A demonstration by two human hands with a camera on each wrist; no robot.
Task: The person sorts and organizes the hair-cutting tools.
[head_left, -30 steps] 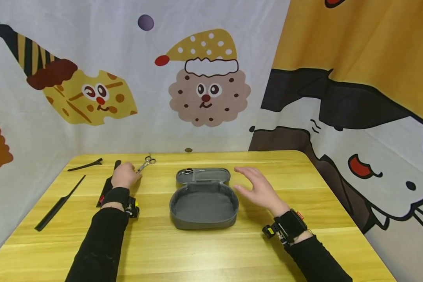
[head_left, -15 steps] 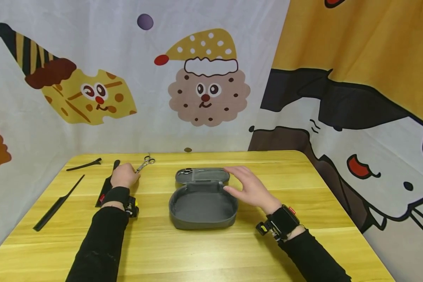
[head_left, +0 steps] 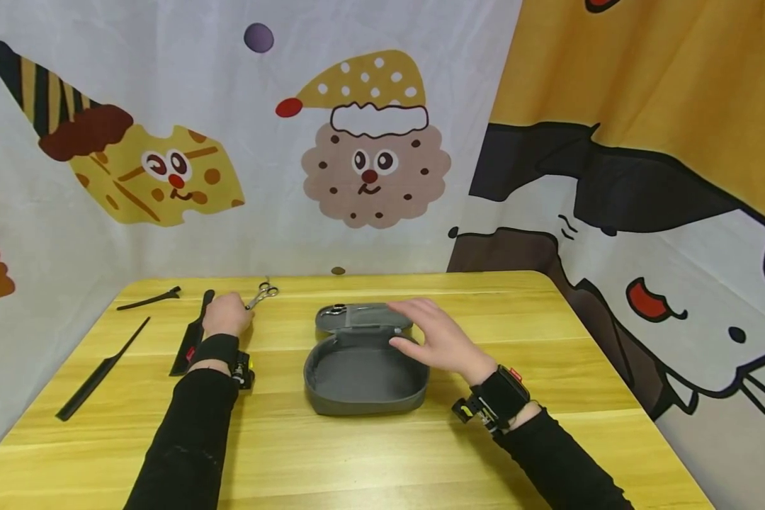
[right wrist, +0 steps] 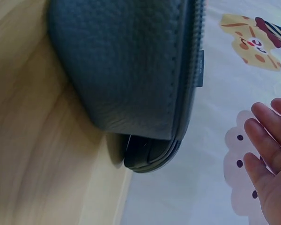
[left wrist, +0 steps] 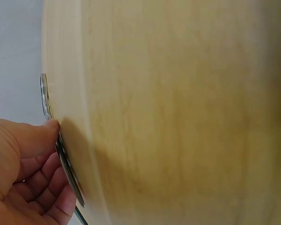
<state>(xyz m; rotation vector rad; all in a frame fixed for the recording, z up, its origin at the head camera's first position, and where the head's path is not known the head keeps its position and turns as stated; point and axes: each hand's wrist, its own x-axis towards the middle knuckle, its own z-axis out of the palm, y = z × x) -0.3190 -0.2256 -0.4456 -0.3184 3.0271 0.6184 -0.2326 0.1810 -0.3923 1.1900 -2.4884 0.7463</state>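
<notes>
At the back left of the table, my left hand (head_left: pixel 226 316) pinches a pair of silver scissors (head_left: pixel 264 292) between thumb and fingers. The left wrist view shows the thumb on the scissors (left wrist: pixel 65 161), which lie close to the tabletop. A grey zippered case (head_left: pixel 366 407) lies unzipped at the middle with its lid folded back. My right hand (head_left: pixel 443 340) hovers over the case's right side, fingers straight and thumb apart. Nothing is in its grasp. In the right wrist view the right hand (right wrist: pixel 274 157) is apart from the case's leathery side (right wrist: pixel 126 70).
Partly behind the left hand lies a wide black comb (head_left: pixel 187 350). Further left are a black tail comb (head_left: pixel 92 389) and a black hair clip (head_left: pixel 149 300). A small metal tool with finger rings (head_left: pixel 336 309) sits in the lid's pocket. A printed curtain (head_left: pixel 261 234) hangs behind the table.
My right hand has moved left, from beside the case to over its right edge. The left hand stays at the scissors. The head view has shifted slightly.
</notes>
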